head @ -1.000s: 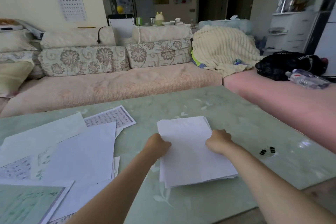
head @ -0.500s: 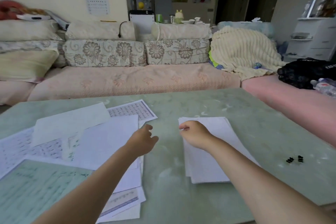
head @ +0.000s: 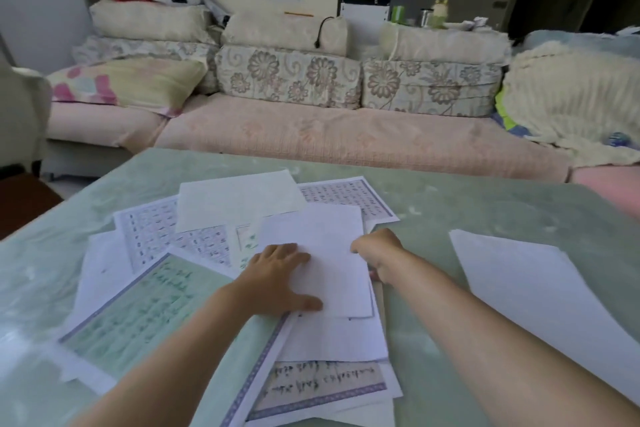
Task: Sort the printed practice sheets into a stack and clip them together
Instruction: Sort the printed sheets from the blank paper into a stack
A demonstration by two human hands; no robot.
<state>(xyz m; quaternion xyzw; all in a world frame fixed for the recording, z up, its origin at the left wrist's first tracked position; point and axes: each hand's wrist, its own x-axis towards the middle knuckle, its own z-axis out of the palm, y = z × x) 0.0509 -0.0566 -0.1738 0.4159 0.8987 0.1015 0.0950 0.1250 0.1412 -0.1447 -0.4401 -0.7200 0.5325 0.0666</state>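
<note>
– Sheets first: where do they lie?

– The loose printed practice sheets (head: 156, 236) sprawl in an overlapping heap on the pale green glassy tabletop (head: 450, 204), left of the neat white paper stack (head: 536, 288). A strip of bare tabletop runs between heap and stack.

– And the hands?

– Both are left of that stack, on a blank white paper sheet (head: 322, 243) that tops the heap. The left hand (head: 280, 274) lies flat and wide on the sheet's side farther from the stack, fingers spread, pressing but gripping nothing. The right hand (head: 377, 253) is curled at the edge nearer the stack and seems to pinch that edge.

– So the step is?

– Taking that one sheet off the heap and across to the stack, I judge. Most of the heap is not yet sorted.

– How should it be done?

– Let the flat palm ease off as the pinch lifts, or the paper may crease or drag the sheets under it. Peel from the edge nearer the stack and check that only one sheet comes up, since thin paper clings. A green-tinted sheet with handwriting (head: 138, 308) lies on the heap's side farthest from the stack, under the left forearm, and a careless slide could skew it. Lay the sheet down with its corners square on the stack, so a clip can later bite every edge. No clip shows in view.
</note>
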